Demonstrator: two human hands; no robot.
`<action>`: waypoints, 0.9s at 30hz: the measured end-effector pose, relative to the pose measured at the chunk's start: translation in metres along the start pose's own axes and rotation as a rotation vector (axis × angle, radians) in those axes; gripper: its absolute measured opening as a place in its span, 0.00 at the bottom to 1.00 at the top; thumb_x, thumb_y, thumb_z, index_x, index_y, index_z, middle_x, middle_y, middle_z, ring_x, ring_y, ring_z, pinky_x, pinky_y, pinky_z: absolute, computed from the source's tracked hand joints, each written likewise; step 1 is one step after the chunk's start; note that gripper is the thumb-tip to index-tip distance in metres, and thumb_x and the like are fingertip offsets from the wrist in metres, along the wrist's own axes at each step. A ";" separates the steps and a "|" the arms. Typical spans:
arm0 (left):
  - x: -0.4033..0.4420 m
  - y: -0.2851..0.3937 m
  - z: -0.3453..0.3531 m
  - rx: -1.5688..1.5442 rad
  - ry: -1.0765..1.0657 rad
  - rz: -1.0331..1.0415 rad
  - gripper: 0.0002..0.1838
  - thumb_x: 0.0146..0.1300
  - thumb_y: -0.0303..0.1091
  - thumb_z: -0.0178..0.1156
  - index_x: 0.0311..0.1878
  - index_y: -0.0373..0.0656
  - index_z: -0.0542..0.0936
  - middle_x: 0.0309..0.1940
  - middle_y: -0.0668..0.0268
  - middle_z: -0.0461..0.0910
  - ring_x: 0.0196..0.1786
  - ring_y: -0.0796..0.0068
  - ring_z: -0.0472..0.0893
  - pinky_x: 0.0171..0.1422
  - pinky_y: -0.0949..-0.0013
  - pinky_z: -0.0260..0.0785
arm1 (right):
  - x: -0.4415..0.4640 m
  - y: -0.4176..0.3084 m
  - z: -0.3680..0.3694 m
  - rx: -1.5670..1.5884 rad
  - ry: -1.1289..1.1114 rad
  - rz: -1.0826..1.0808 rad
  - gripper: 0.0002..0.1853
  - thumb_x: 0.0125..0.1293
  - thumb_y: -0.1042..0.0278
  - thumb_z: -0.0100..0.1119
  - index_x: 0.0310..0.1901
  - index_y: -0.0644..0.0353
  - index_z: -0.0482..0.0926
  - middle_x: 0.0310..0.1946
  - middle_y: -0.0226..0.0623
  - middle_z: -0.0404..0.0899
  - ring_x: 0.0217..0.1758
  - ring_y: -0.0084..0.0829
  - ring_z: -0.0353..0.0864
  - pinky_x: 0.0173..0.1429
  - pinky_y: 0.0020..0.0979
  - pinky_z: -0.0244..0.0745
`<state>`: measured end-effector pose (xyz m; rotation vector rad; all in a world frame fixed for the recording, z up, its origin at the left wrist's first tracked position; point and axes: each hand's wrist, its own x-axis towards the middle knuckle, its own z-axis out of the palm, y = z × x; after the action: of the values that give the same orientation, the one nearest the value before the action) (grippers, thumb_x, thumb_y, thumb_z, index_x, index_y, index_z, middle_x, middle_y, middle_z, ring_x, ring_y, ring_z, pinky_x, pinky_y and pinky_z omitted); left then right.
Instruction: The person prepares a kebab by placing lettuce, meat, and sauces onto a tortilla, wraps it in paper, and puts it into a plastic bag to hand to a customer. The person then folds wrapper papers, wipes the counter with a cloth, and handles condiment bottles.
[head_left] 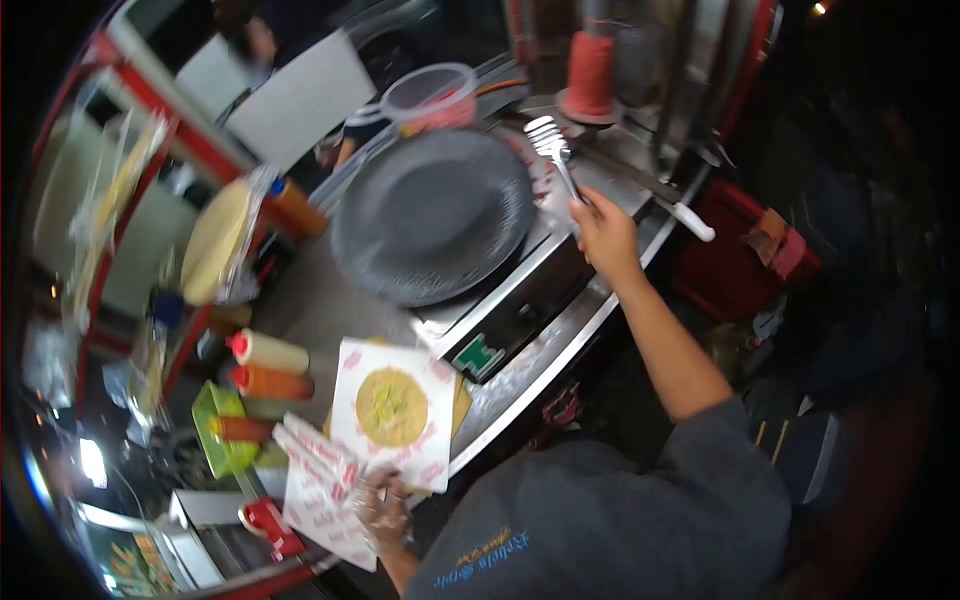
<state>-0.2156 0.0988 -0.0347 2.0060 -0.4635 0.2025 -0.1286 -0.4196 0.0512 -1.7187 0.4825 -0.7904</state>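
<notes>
My right hand (607, 236) is closed round the handle of metal tongs (552, 143), whose slotted head points up and away beside the griddle. A clear plastic glove covers my left hand (380, 508); its fingers look loosely apart and touch printed paper at the counter's front edge. Next to it lie paper-wrapped rolls (312, 447) on a printed paper sheet (325, 510). Beyond that hand, a round flatbread (375, 424) with chopped pale-green topping sits flat on a square of white printed paper (360, 360).
A large dark round griddle (432, 215) fills the counter's middle. Behind it stand a clear tub (430, 95) and a red meat cone (591, 75) on a spit. A white-handled knife (690, 218) lies at right. Sauce bottles (270, 353) and a green basket (222, 428) are at left.
</notes>
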 end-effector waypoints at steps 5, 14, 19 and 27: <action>0.014 0.008 0.051 0.314 0.028 -0.034 0.19 0.75 0.34 0.61 0.62 0.32 0.78 0.53 0.47 0.84 0.54 0.54 0.84 0.62 0.56 0.75 | 0.158 0.057 -0.009 -0.774 -0.186 0.040 0.25 0.72 0.48 0.60 0.52 0.65 0.87 0.48 0.61 0.86 0.56 0.60 0.85 0.60 0.53 0.79; 0.024 -0.084 0.068 0.310 0.226 -0.273 0.31 0.83 0.36 0.45 0.82 0.32 0.56 0.79 0.43 0.62 0.80 0.50 0.65 0.84 0.57 0.55 | 0.204 0.101 0.085 -0.748 -0.355 -0.248 0.18 0.69 0.57 0.62 0.45 0.65 0.88 0.47 0.52 0.89 0.51 0.50 0.90 0.53 0.50 0.84; 0.022 -0.088 0.073 0.528 0.176 -0.272 0.29 0.84 0.36 0.45 0.81 0.32 0.58 0.79 0.44 0.63 0.81 0.53 0.64 0.84 0.57 0.54 | 0.209 0.068 0.040 -0.775 -0.561 -0.203 0.19 0.70 0.52 0.64 0.46 0.62 0.88 0.46 0.49 0.90 0.50 0.48 0.90 0.53 0.50 0.84; 0.023 -0.100 0.083 0.260 0.346 -0.226 0.24 0.84 0.31 0.47 0.78 0.34 0.64 0.73 0.51 0.69 0.74 0.59 0.70 0.81 0.61 0.58 | 0.214 0.080 0.074 -0.671 -0.567 -0.078 0.15 0.64 0.60 0.64 0.45 0.60 0.90 0.46 0.53 0.89 0.52 0.49 0.91 0.55 0.48 0.85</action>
<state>-0.1584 0.0602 -0.1477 2.1987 0.0117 0.4789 0.0790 -0.5370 0.0192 -2.4819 0.2971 -0.1527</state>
